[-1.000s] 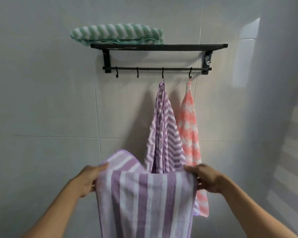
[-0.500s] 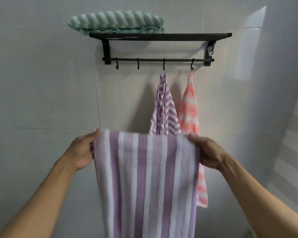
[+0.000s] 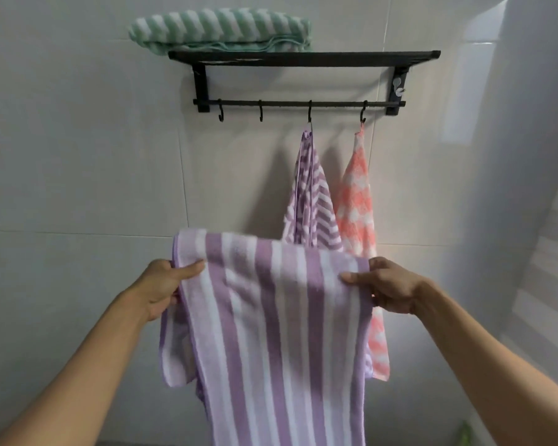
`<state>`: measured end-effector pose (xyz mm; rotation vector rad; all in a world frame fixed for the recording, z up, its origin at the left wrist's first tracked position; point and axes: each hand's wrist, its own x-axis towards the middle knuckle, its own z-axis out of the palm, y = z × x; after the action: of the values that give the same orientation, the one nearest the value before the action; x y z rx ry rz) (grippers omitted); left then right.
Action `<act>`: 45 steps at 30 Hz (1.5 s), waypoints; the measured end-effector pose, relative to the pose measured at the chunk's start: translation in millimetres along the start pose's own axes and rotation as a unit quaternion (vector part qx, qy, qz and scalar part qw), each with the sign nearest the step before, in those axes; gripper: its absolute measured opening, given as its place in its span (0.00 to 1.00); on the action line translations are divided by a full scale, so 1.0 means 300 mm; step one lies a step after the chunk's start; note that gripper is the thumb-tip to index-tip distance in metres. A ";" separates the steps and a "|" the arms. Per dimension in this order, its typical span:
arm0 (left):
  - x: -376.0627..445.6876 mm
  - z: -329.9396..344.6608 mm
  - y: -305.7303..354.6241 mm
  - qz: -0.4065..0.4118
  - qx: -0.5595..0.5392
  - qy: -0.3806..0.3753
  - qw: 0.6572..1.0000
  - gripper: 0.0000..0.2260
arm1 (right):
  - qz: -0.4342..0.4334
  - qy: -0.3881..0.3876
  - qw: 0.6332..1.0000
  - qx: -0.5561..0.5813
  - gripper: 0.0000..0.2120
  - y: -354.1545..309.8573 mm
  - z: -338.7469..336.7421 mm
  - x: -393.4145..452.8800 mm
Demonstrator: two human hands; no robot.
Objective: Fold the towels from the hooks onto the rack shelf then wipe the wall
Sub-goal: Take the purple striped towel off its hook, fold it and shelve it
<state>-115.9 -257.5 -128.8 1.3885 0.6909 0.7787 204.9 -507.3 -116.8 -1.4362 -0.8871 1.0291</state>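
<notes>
Folding the purple striped towel in the air, below the rack.

My left hand (image 3: 165, 286) and right hand (image 3: 388, 286) each pinch an upper edge of the purple striped towel (image 3: 271, 317), thumbs on the near face and fingers curled behind. I hold it wide so the cloth stays taut and the fold lines up; its top edge has flopped over on the far side and the left corner hangs doubled. The rest drops out of view below. A green striped towel (image 3: 219, 30) lies folded on the left of the rack shelf (image 3: 351, 56), which leaves room to its right, I judge, for this one. A purple zigzag towel (image 3: 313, 201) and a pink towel (image 3: 356, 204) hang from the two right hooks against the tiled wall (image 3: 78, 156). I can read no label or writing anywhere.
</notes>
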 end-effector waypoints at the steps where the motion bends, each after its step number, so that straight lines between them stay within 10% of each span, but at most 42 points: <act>1: 0.009 -0.001 -0.005 0.002 -0.048 0.013 0.999 0.24 | -0.014 0.009 1.000 0.021 0.24 -0.001 0.003 0.001; 4: 0.030 -0.018 0.026 0.028 -0.150 -0.054 0.987 0.42 | -0.061 0.021 0.988 0.143 0.21 -0.036 -0.003 0.007; 9: 0.000 0.011 -0.032 -0.016 -0.047 0.016 0.999 0.21 | -0.064 0.017 0.993 0.101 0.19 -0.052 0.007 0.016; 14: 0.022 -0.004 0.020 0.015 -0.044 -0.083 0.995 0.39 | -0.031 0.002 0.997 0.077 0.15 -0.025 -0.006 0.014; 17: 0.020 0.009 0.008 0.005 -0.031 -0.001 0.999 0.15 | -0.044 0.038 0.998 0.035 0.18 -0.005 -0.009 0.031; 20: 0.016 -0.007 0.019 0.030 -0.151 -0.059 0.986 0.26 | -0.069 0.042 0.983 0.167 0.14 -0.028 -0.022 0.023; 22: -0.015 -0.007 -0.013 -0.008 -0.021 -0.085 0.996 0.32 | -0.023 0.013 0.991 0.130 0.12 -0.008 -0.010 0.007; 26: -0.042 0.002 -0.071 -0.046 -0.075 0.003 0.996 0.12 | -0.029 0.029 0.991 0.130 0.23 0.033 0.003 0.007; 34: -0.015 -0.037 0.004 -0.010 -0.128 0.003 0.992 0.12 | -0.033 0.067 0.983 0.168 0.16 0.048 0.012 0.036; 39: -0.007 -0.038 0.018 -0.022 -0.048 0.032 0.998 0.12 | -0.007 0.077 0.996 0.048 0.42 0.035 0.029 0.027; 45: 0.034 -0.051 0.022 -0.044 -0.093 0.184 0.977 0.28 | -0.019 0.155 0.986 0.059 0.25 -0.038 0.026 0.021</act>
<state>-122.6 -240.2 -123.1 1.0459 0.9347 1.0165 200.0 -497.4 -106.3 -1.4255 -0.6137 0.7883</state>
